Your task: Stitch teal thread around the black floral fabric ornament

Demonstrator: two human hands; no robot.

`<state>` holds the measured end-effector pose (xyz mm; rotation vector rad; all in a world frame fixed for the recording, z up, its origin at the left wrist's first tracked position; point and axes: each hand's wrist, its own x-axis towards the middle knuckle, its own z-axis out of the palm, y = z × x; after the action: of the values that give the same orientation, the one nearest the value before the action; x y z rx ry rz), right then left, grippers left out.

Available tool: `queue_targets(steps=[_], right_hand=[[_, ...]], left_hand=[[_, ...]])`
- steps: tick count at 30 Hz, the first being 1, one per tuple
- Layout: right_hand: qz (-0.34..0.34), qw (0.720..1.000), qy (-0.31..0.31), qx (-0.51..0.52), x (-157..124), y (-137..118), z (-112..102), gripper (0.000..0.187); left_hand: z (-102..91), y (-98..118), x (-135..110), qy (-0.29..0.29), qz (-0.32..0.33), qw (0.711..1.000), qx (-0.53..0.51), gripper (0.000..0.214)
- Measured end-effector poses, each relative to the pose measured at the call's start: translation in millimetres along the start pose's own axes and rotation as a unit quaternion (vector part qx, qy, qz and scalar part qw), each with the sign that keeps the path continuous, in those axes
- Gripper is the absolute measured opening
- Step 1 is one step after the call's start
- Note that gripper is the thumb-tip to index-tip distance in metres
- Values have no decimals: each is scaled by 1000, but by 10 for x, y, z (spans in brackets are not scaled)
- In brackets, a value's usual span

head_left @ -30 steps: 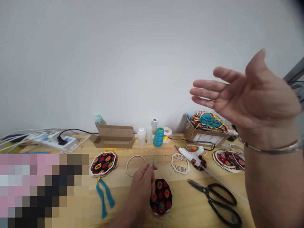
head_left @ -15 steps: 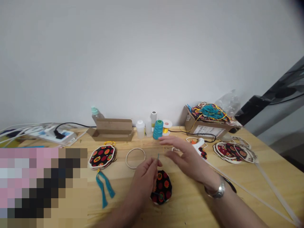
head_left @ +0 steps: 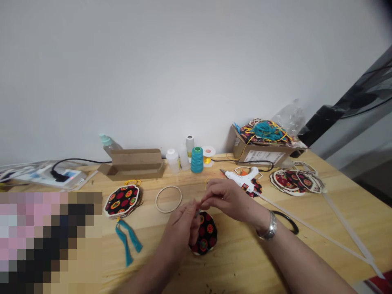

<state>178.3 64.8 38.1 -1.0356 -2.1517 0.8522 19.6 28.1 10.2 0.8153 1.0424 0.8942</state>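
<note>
My left hand point(head_left: 185, 223) is closed in a pinch, with a bit of teal thread point(head_left: 197, 212) just showing at its fingers. My right hand point(head_left: 223, 199) pinches right against the left fingertips; what lies between its fingers is hidden. Beneath the hands lies a round piece of black patterned fabric point(head_left: 207, 233) with red and orange flowers, partly covered by the left fingers. To the left sits a stack of white-edged patterned fabric pieces point(head_left: 122, 201), with a teal tassel point(head_left: 128, 241) below it. A thin pale ring point(head_left: 157, 206) lies beyond the left hand.
A white glue gun point(head_left: 245, 179) lies past my right hand, and black-handled scissors or a similar tool point(head_left: 289, 222) near the wrist. Behind stand a teal thread cone point(head_left: 197, 160), bottles point(head_left: 173, 161), an open cardboard box point(head_left: 136, 165) and a filled carton point(head_left: 260, 154). More fabric pieces point(head_left: 294, 181) lie right.
My right hand has come down and left from an open pose, and its fingers now pinch at the left fingertips. The upright teal thread end is now hidden. The view has shifted slightly.
</note>
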Motion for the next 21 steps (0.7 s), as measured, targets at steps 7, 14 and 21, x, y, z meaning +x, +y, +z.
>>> queue_targets(steps=[7, 14, 21], right_hand=[[-7, 999, -1, -50, 8, 34, -2, 15], [-2, 994, 61, -95, 32, 134, -9, 12], [93, 917, 247, -299, -1, 243, -111, 22]], left_hand=[[52, 95, -15, 20, 3, 996, 81, 33], [55, 121, -4, 49, -22, 997, 62, 33], [46, 105, -1, 65, -9, 998, 26, 35]])
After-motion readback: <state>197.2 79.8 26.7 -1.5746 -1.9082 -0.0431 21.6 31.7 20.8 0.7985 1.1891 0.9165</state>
